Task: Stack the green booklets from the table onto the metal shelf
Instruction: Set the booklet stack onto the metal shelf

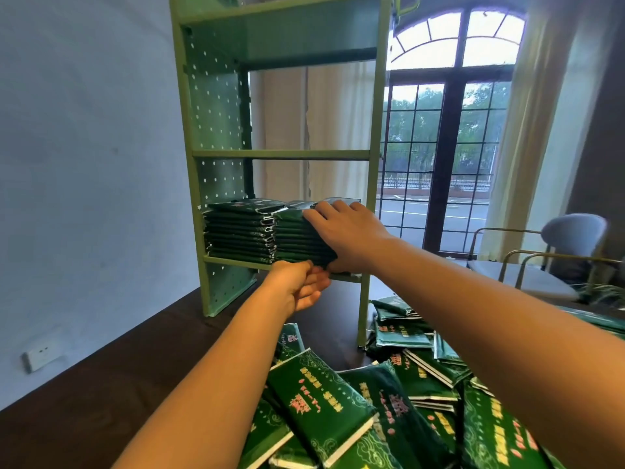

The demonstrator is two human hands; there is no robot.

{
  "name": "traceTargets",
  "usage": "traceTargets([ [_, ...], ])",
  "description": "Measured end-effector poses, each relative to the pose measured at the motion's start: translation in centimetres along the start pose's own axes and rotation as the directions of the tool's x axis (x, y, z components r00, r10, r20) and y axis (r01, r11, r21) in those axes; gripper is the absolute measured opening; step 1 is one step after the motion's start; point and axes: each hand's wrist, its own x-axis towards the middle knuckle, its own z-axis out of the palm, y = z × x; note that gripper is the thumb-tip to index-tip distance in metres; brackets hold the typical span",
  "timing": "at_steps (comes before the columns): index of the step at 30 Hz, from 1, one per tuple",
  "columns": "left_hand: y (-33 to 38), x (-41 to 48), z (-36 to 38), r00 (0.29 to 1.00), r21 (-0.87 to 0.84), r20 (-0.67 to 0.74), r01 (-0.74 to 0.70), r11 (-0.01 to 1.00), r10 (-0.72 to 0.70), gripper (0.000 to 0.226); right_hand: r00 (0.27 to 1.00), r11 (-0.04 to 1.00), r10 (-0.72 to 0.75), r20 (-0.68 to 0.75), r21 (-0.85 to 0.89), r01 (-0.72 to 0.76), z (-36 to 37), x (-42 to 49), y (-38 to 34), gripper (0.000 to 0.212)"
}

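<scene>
At centre frame, right hand [345,231] grips the shelved booklet stack [294,238], left hand [301,287] pinches its base; slick covers may slide out.

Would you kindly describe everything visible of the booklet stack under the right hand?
The right stack is a pile of dark green, glossy booklets lying flat, edges toward the camera, on the lowest tier of the metal shelf. It stands close beside a similar left stack, about level with it. The right hand clasps its right end, fingers over the top, thumb underneath; the left hand touches its lower front edge.
</scene>
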Motion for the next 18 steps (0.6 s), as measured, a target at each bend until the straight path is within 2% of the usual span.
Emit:
traceTargets([
  [6, -0.5, 0.0, 0.1, 0.999, 0.088, -0.026, -0.04, 0.995, 0.042, 0.033, 1.0, 1.0, 0.006, -0.002, 0.008, -0.006, 0.4, -0.1, 0.0, 0.095],
  [10, -1.1, 0.1, -0.5, 0.982, 0.227, -0.049, -0.168, 0.959, 0.183, 0.035, 0.997, 0.999, -0.008, -0.079, 0.034, 0.01, -0.4, -1.9, -0.2, 0.086],
  [14, -1.7, -1.5, -1.6, 0.943, 0.379, 0.005, -0.309, 0.872, 0.332, 0.03, 0.993, 0.991, -0.014, -0.121, 0.131, 0.03, -1.0, -5.7, -0.5, 0.074],
  [18, -1.5, -4.7, -1.6, 0.921, 0.38, 0.123, -0.389, 0.839, 0.371, 0.02, 1.0, 0.964, 0.02, -0.024, 0.266, -0.013, -1.4, -10.2, -0.4, 0.07],
])
